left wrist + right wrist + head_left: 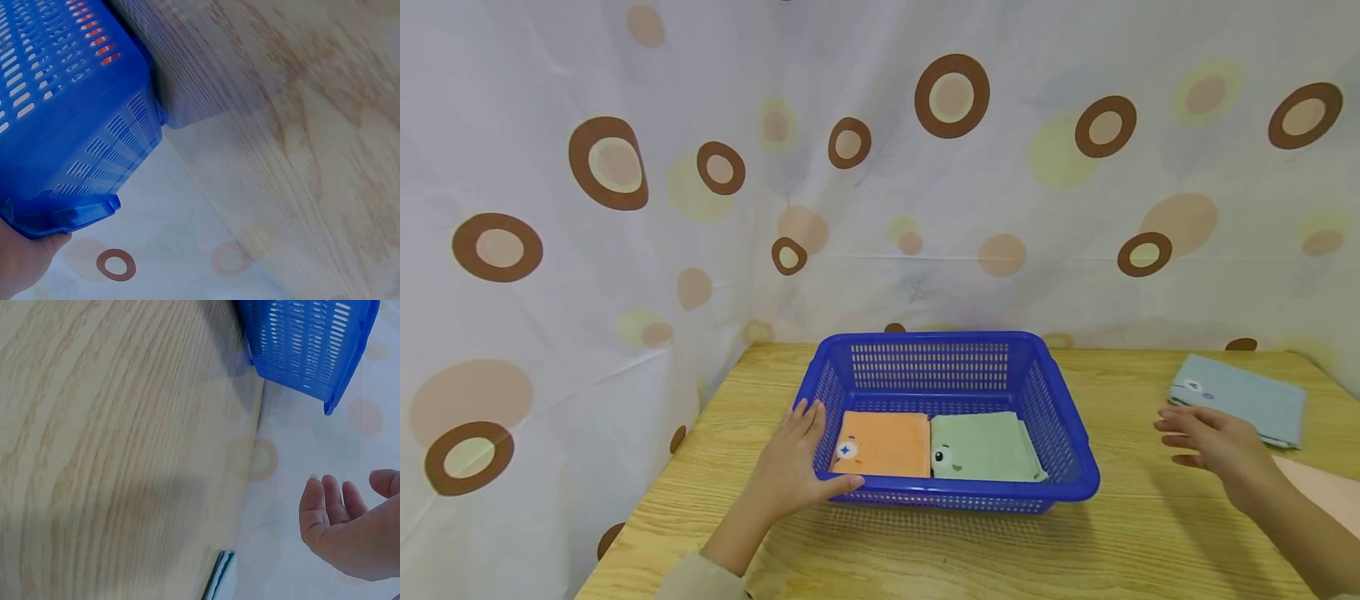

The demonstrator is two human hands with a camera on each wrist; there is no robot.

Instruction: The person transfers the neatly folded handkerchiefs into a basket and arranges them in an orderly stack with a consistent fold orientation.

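A blue plastic basket stands on the wooden table, with a folded orange towel and a folded green towel side by side inside. My left hand rests at its front left corner, fingers spread along the left rim and thumb over the front rim. In the left wrist view, part of that hand touches the rim. My right hand hovers right of the basket, fingers loosely bent and holding nothing. Just behind it lies a folded blue towel.
Under the right forearm, a pale peach cloth is partly hidden. The wooden table extends beneath everything. A white curtain with brown and yellow circles hangs behind and along the left side.
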